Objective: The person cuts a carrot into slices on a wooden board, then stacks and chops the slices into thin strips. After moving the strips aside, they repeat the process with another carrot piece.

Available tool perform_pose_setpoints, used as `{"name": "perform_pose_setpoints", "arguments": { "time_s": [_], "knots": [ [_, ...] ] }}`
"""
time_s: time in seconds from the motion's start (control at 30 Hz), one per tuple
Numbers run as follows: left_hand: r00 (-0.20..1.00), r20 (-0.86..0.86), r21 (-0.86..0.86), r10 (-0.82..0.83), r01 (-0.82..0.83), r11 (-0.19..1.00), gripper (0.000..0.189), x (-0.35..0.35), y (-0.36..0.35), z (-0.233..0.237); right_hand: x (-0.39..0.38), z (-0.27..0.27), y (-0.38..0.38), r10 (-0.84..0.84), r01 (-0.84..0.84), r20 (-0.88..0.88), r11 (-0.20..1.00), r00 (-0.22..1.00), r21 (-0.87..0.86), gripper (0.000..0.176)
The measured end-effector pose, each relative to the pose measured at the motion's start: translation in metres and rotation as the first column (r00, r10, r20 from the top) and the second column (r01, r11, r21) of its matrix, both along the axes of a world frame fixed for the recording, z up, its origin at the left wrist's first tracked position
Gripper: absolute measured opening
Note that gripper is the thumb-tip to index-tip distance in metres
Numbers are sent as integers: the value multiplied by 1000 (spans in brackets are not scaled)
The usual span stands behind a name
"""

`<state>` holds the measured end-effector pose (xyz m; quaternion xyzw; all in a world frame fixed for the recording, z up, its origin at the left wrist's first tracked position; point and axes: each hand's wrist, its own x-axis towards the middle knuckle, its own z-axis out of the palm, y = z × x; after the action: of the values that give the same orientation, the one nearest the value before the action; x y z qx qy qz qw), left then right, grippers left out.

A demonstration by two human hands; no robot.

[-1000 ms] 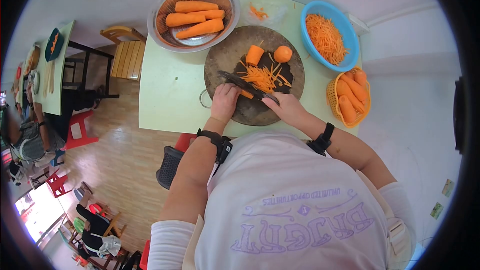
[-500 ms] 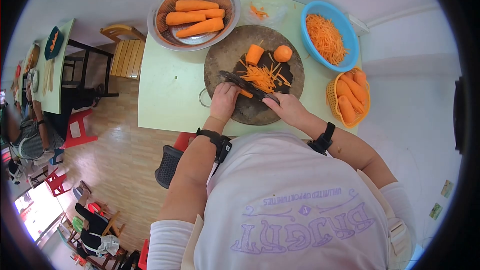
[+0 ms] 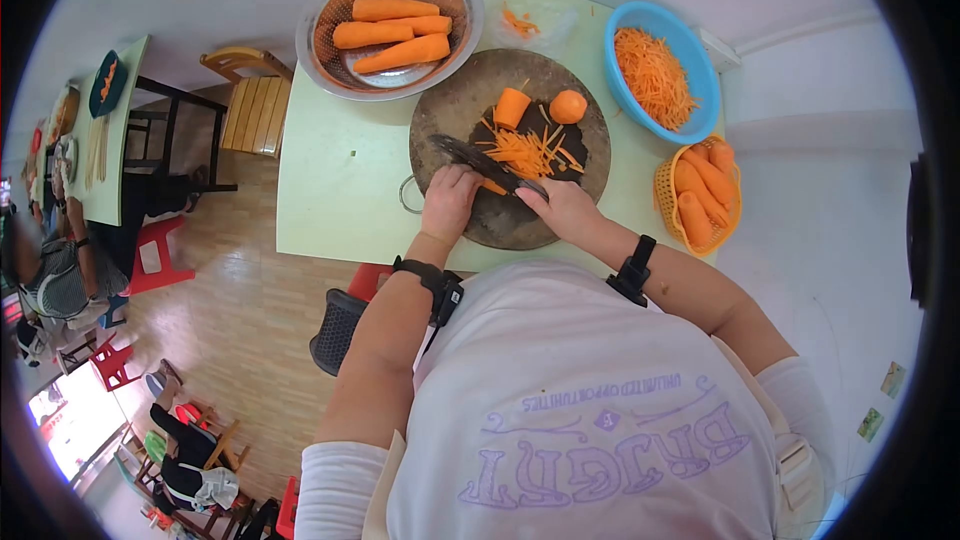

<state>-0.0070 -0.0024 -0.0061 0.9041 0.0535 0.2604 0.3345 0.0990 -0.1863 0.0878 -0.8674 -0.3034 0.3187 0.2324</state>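
Note:
My right hand (image 3: 566, 212) grips a dark-bladed kitchen knife (image 3: 478, 158), its blade slanting up and left over the round chopping board (image 3: 450, 95). Curled fingertips of my left hand (image 3: 449, 202) press on a carrot piece (image 3: 491, 186) beside the blade; most of that piece is hidden under fingers and knife. Beyond the blade lies a loose heap of carrot strips (image 3: 528, 152). Two thick carrot chunks, an upright-looking one (image 3: 512, 108) and a rounded one (image 3: 568, 107), rest at the far side of the board.
A metal colander bowl (image 3: 310, 45) with several peeled carrots stands at the far left of the table (image 3: 335, 180). On the right are a blue basin (image 3: 712, 90) of shredded carrot and a yellow basket (image 3: 665, 195) of carrots. A plastic bag (image 3: 550, 25) lies behind the board.
My right hand and the knife have shifted slightly left, and my right forearm has swung a little with them. My left hand stays on the carrot piece.

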Motion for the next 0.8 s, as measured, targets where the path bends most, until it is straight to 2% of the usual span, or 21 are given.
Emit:
{"name": "perform_pose_setpoints", "arguments": {
  "time_s": [0.2, 0.27, 0.37, 0.7, 0.8],
  "knots": [
    [1000, 16, 10, -1, 1, 1000, 11, 0, 1, -1, 1, 6, -4, -27, 37, -92, 993, 995, 109, 50],
    [1000, 21, 8, -1, 0, 1000, 11, 1, 0, -2, -1, 15, -5, -20, 23, -43, 997, 999, 78, 43],
    [1000, 18, 0, -1, 1, 1000, 11, 0, 0, -1, -1, 21, -6, -1, 1, -58, 1000, 998, -3, 43],
    [1000, -5, -8, -1, 1, 1000, 11, -1, 0, 2, 0, 24, -5, 12, -14, -56, 999, 998, -32, 46],
    [1000, -7, -5, 0, 0, 1000, 11, 0, 0, 2, 0, 16, -8, 28, -28, -10, 1000, 1000, -3, 51]
  ]
}}
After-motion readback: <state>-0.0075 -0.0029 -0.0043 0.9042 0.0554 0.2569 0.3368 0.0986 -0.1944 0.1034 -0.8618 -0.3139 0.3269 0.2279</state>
